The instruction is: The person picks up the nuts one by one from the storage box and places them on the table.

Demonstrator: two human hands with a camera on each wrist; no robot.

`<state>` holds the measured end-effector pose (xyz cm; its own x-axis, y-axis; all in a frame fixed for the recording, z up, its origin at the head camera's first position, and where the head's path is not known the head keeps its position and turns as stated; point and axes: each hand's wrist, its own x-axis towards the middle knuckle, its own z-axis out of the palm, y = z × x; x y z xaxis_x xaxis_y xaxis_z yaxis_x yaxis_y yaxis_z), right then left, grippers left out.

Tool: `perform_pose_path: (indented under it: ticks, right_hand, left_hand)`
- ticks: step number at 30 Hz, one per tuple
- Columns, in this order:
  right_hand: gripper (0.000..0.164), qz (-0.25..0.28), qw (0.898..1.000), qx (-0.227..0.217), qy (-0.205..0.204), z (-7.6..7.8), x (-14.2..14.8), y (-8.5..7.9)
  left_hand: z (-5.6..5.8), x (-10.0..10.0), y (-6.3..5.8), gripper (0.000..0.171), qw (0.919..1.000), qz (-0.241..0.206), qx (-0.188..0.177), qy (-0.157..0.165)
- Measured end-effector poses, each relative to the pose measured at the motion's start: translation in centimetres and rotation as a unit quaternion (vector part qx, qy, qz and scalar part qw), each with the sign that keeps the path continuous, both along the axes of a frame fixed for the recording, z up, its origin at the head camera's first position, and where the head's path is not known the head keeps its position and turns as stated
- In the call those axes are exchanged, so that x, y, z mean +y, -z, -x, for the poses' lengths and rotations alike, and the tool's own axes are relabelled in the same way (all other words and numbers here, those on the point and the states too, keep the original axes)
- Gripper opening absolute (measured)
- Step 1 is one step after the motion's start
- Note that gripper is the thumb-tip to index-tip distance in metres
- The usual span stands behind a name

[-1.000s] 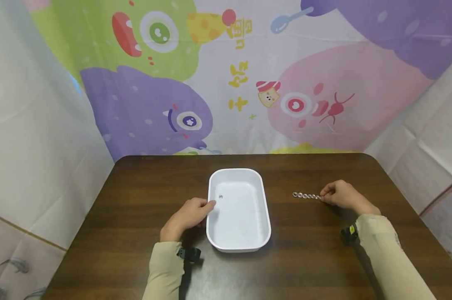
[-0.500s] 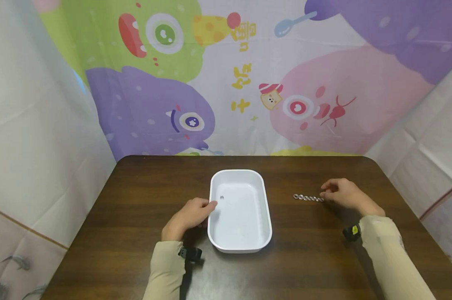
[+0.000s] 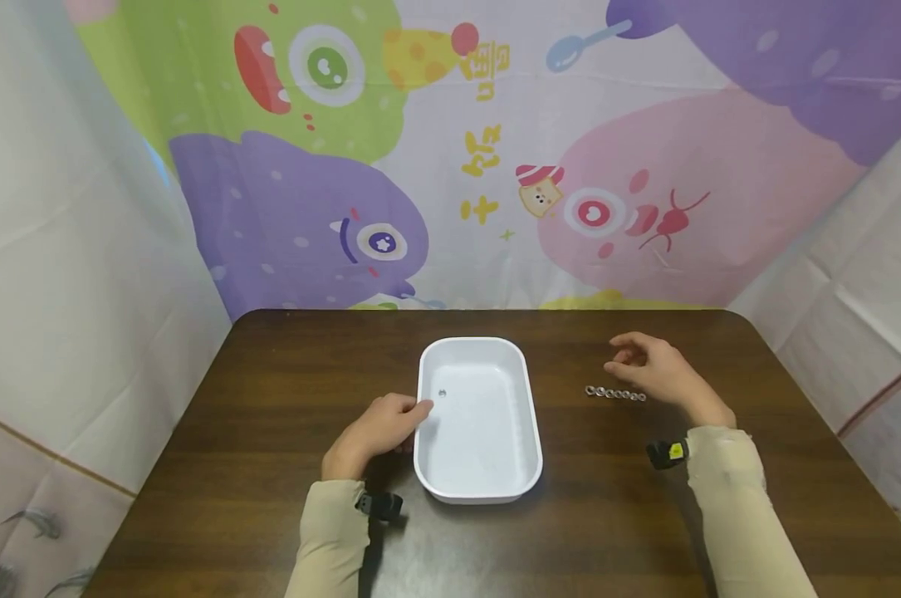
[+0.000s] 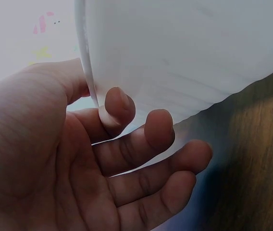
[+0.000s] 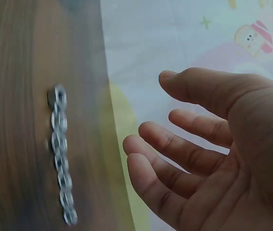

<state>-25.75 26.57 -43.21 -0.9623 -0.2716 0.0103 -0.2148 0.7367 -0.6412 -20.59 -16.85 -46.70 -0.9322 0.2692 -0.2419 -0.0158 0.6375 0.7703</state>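
My left hand [image 3: 379, 428] holds the left wall of a white rectangular tray [image 3: 487, 444], thumb over the rim. In the left wrist view its fingers [image 4: 158, 130] curl against the tray's outer side. One small metal nut [image 3: 442, 394] lies inside the tray near that thumb. To the right, several silver nuts [image 3: 609, 394] form a straight row on the table. My right hand [image 3: 661, 370] hovers just behind and over the right end of this row, thumb and fingers apart with nothing between them. The right wrist view shows the nuts [image 5: 59, 143] to one side of the spread fingers.
The dark wooden table [image 3: 570, 531] carries the tray and the nuts. Behind its far edge hangs a cartoon-printed curtain [image 3: 487, 274], with pale cloth walls at both sides. A black wrist camera [image 3: 667, 453] sits under the right sleeve.
My right hand has lifted off the right end of the nut row and moved up and left, its fingers spreading apart. The left hand and tray stay in place.
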Motion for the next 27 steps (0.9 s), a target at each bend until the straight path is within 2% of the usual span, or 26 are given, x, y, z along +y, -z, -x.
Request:
perform_pose_path:
  ticks: [8,15,22,27]
  right_hand:
    - [0.047,0.041,0.999,0.015,-0.005,0.4,-3.1,0.3]
    - [0.045,0.079,0.997,-0.005,-0.009,1.4,-7.4,-0.3]
    - [0.04,0.12,0.992,-0.004,-0.041,2.3,-11.6,-0.6]
    - [0.039,0.129,0.989,-0.007,-0.068,2.9,-14.3,-0.7]
  left_hand:
    - [0.1,0.0,0.1,0.041,1.0,0.003,-0.003,0.0]
    - [0.1,0.0,0.4,0.042,0.9999,0.006,-0.009,-0.002]
    - [0.2,0.2,0.5,0.043,0.9999,0.005,-0.009,0.0]
    - [0.3,0.2,0.3,0.042,1.0,0.007,-0.002,-0.005]
